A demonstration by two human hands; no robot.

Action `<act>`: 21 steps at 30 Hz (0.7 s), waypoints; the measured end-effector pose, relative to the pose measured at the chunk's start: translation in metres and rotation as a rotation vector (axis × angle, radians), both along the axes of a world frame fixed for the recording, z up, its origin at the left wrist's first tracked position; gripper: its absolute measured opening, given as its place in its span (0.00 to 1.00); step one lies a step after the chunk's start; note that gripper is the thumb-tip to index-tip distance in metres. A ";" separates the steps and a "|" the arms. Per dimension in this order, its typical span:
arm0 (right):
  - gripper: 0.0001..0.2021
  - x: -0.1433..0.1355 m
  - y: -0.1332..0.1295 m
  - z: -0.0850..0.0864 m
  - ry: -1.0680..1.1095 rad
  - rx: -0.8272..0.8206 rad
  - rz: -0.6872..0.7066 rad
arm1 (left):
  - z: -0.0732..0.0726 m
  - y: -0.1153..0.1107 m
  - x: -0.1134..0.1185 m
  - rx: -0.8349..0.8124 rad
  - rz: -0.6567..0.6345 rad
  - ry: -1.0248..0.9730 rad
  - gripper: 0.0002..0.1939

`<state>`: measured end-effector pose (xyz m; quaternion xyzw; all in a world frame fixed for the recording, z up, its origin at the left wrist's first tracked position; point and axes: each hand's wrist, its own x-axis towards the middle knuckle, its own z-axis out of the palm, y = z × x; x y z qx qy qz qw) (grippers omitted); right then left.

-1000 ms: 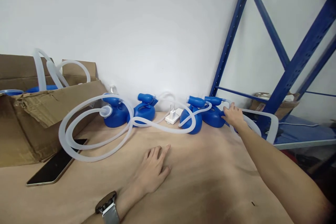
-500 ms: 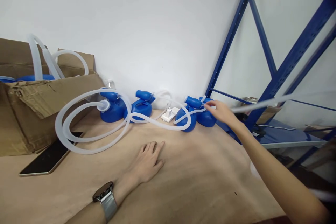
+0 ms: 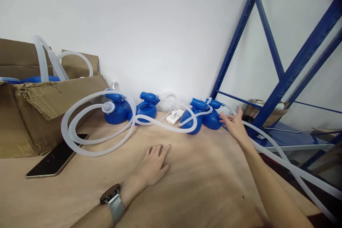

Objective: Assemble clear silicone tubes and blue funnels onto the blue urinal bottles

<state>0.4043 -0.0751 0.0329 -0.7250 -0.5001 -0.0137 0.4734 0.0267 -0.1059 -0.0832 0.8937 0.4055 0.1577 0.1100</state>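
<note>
My left hand (image 3: 155, 164) lies flat on the brown tabletop (image 3: 187, 192), fingers spread, holding nothing. At the right my right hand (image 3: 233, 124) is raised with thumb and fingers apart, beside the rightmost blue bottle (image 3: 212, 119). A translucent hose (image 3: 280, 160) runs from behind that hand to the lower right. Another blue bottle (image 3: 191, 119) stands just left of it. Two more, a blue bottle (image 3: 146, 110) and one with a white-capped hose end in front (image 3: 117, 112), stand along the wall. A looped hose (image 3: 93, 153) lies before them.
An open cardboard box (image 3: 53, 114) with hoses and blue items stands at the left, a black phone (image 3: 56, 160) beside it. A white plug adapter (image 3: 173, 117) sits between the bottles. Blue metal shelving (image 3: 294, 64) rises at the right.
My right hand has moved slightly right and its fingers have spread apart. The hose at the right has dropped lower, below its earlier raised line. My left hand stays on the tabletop.
</note>
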 end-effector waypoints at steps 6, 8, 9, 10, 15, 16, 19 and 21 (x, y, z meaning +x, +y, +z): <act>0.42 0.037 0.002 -0.040 0.433 0.131 -0.142 | 0.003 -0.002 0.000 0.003 -0.002 0.003 0.33; 0.39 0.042 0.004 -0.051 0.440 0.082 -0.135 | 0.004 -0.002 0.000 0.003 -0.005 -0.002 0.32; 0.38 0.041 0.006 -0.054 0.438 0.057 -0.111 | 0.004 -0.002 0.000 0.002 -0.005 -0.001 0.32; 0.36 0.039 0.008 -0.057 0.431 0.033 -0.080 | 0.004 -0.002 0.000 0.001 -0.005 0.000 0.32; 0.26 0.009 0.031 -0.059 0.336 -0.098 0.123 | -0.001 -0.001 0.000 0.018 -0.002 -0.019 0.32; 0.26 0.000 0.039 -0.059 0.309 -0.119 0.155 | -0.002 -0.001 0.000 0.024 -0.003 -0.026 0.32; 0.36 -0.025 0.064 -0.059 0.225 -0.157 0.176 | -0.002 0.000 0.000 0.029 -0.005 -0.029 0.32; 0.42 -0.039 0.081 -0.060 0.190 -0.190 0.154 | 0.000 -0.001 0.000 0.015 -0.008 -0.015 0.33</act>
